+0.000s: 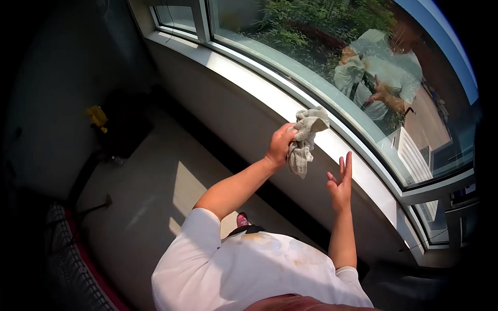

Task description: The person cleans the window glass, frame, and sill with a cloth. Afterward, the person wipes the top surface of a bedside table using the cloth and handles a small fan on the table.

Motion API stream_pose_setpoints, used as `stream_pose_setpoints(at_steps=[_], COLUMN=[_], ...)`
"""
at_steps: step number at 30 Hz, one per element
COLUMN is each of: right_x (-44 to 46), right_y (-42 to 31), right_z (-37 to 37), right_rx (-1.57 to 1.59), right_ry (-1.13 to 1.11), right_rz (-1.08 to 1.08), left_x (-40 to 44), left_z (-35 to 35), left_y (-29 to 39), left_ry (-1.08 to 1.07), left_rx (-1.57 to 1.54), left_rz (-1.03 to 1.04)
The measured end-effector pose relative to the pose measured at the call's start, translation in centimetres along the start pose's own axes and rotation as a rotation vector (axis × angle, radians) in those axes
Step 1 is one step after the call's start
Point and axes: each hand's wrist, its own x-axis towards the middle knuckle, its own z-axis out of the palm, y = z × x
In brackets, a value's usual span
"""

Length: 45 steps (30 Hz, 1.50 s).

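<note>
A crumpled grey-white cloth (306, 140) is gripped in my left hand (280, 145), held up over the edge of the white window sill (249, 88). Part of the cloth hangs down below the fingers. To the right, my right hand (340, 184) is raised near the sill's edge with its fingers apart and nothing in it. Beyond the sill, the large window pane (290, 57) reflects a person in a light shirt holding a cloth. Neither hand visibly presses on the glass.
Below the sill runs a wall (207, 98) with a dark base strip. A yellow object (97, 118) stands on something dark at the left. A red-edged patterned item (78, 259) lies at the lower left. A narrow side window (433, 223) is at the right.
</note>
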Motion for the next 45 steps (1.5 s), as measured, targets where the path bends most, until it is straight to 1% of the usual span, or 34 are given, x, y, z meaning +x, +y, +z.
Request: stream_pose_setpoints(at_steps=[1,2,3,4,5,6,7,8,9,10,12,14,16,17,18,20,21,22,23,24,25,29,31,33,34,35,36,38,39,42,43,45], right_x=[1.4,2.8,3.7,4.6,5.6,6.8,8.6,10.5,12.3,14.2,15.4,16.7,19.1,20.5,22.2,25.8,27.5,29.3,30.4,31.9,33.3,37.8,39.2,39.8,40.2,40.9,41.3,42.4,42.8,43.8,44.2,44.3], right_y=[-0.3,3.9,2.6,0.7,-0.3,0.8,1.3,2.0,2.9,4.5,8.2,7.4,6.7,5.9,6.0,6.4,6.3,7.1,5.6,6.1,5.9,5.3,4.8,3.8,3.5,4.3,4.6,4.9,4.4,4.4,4.7,4.1], right_z=[3.0,4.2,5.9,7.5,8.2,8.0,7.1,6.1,5.6,5.2,6.1,8.8,13.3,15.9,18.2,22.7,25.0,27.3,30.0,32.3,34.8,43.3,46.6,48.6,49.7,50.9,51.9,54.3,55.4,58.8,59.7,60.9], right_rx=[0.165,0.135,0.194,0.255,0.223,0.132,0.023,-0.086,-0.113,-0.135,-1.291,-1.078,-1.048,-1.030,-1.007,-0.949,-0.938,-0.898,-0.947,-0.927,-0.916,-0.913,-0.914,-0.916,-0.918,-0.861,-0.879,-0.868,-0.924,-1.017,-1.033,-1.011], right_ry=[-0.059,-0.104,-0.075,-0.044,-0.014,-0.029,-0.002,0.024,0.053,0.087,0.055,-0.165,-0.247,-0.297,-0.348,-0.438,-0.494,-0.503,-0.559,-0.584,-0.611,-0.652,-0.649,-0.647,-0.659,-0.642,-0.617,-0.605,-0.590,-0.508,-0.482,-0.444], right_rz=[0.032,-0.008,0.046,0.100,0.040,-0.008,-0.096,-0.186,-0.198,-0.218,-0.230,-0.256,-0.340,-0.330,-0.380,-0.478,-0.476,-0.550,-0.474,-0.522,-0.513,-0.551,-0.586,-0.544,-0.524,-0.547,-0.547,-0.521,-0.498,-0.501,-0.516,-0.546], left_x=[-1.4,-3.0,-3.9,-3.4,-3.5,-4.1,-4.0,-4.3,-4.6,-4.9,-5.4,-4.9,-3.2,-2.0,-0.7,2.1,3.4,4.7,5.9,7.1,8.1,11.4,12.2,12.3,12.4,12.3,12.0,12.0,12.0,11.4,10.9,10.0], left_z=[0.5,1.1,0.8,-0.7,-1.9,-2.9,-5.1,-6.8,-8.5,-10.5,-14.2,-17.2,-19.0,-19.5,-20.2,-21.7,-22.4,-23.3,-24.5,-25.7,-26.6,-29.5,-31.4,-32.8,-33.6,-34.3,-34.9,-35.8,-35.7,-38.3,-38.9,-40.6], left_y=[-1.3,-2.0,-1.4,0.5,1.9,3.8,4.8,6.2,7.6,8.4,9.0,9.7,10.7,11.4,12.0,13.2,14.0,14.6,15.1,15.6,16.5,19.9,21.2,21.9,22.1,22.3,22.3,22.5,23.1,23.9,24.9,27.4], left_ry=[-0.110,-0.300,-0.298,-0.409,-0.360,-0.305,-0.279,-0.195,-0.111,-0.011,0.203,0.362,0.421,0.432,0.427,0.397,0.412,0.434,0.461,0.498,0.530,0.589,0.615,0.644,0.631,0.621,0.647,0.589,0.596,0.464,0.464,0.384], left_rx=[0.007,0.024,0.222,0.178,0.249,0.316,0.544,0.612,0.680,0.674,0.514,0.457,0.444,0.448,0.450,0.427,0.441,0.412,0.391,0.366,0.353,0.392,0.396,0.393,0.394,0.394,0.384,0.397,0.398,0.467,0.460,0.520], left_rz=[-0.102,-0.122,0.064,0.034,0.042,0.042,0.151,0.116,0.083,0.056,0.016,-0.012,0.004,0.020,0.023,0.103,0.112,0.119,0.095,0.074,0.058,0.172,0.193,0.206,0.171,0.136,0.135,0.074,0.024,-0.082,-0.089,-0.121])
